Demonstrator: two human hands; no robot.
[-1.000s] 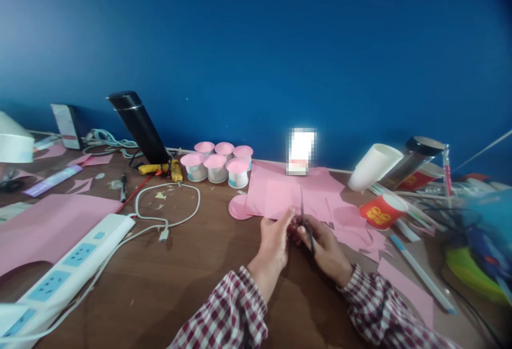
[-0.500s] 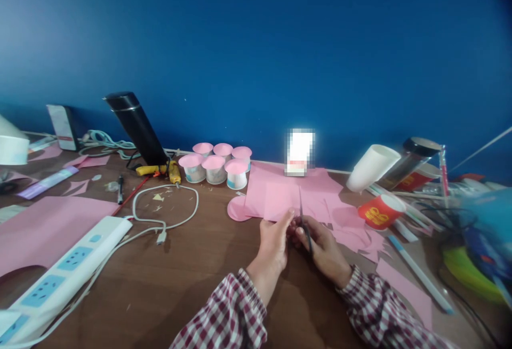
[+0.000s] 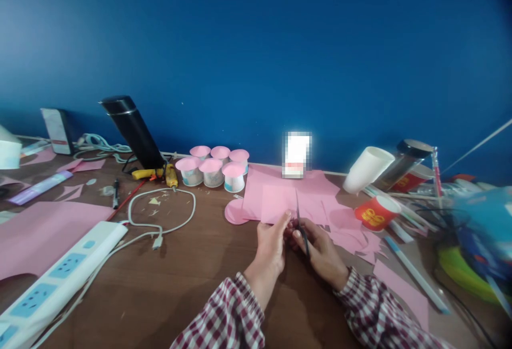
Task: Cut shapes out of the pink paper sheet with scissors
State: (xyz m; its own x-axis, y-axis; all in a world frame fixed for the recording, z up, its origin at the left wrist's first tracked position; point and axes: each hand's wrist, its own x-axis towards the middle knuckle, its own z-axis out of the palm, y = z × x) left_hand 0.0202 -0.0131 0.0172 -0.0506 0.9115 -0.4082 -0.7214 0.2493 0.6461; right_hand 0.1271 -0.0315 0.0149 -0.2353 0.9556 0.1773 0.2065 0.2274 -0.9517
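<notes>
In my right hand (image 3: 323, 253) is a pair of scissors (image 3: 305, 242), its dark handle gripped and its narrow blades pointing away from me. My left hand (image 3: 271, 247) pinches the near edge of a pale pink piece of paper (image 3: 276, 201), thumb on top, with the blades along its right side. The fingertips of both hands meet near the scissors, and some are hidden. Beneath and beyond lie larger pink paper sheets (image 3: 316, 183), with a rounded pink piece (image 3: 235, 212) at their left.
Several small cups with pink tops (image 3: 210, 165) stand left of the paper. A yellow glue gun (image 3: 171, 176), black flask (image 3: 134, 133) and white power strip (image 3: 60, 274) are further left. On the right are a red paper cup (image 3: 376, 214), a white cup (image 3: 368, 170) and a utility knife (image 3: 416, 274).
The whole view has shifted slightly, so things appear a little lower and further left. Both hands keep nearly the same pose with the scissors and paper.
</notes>
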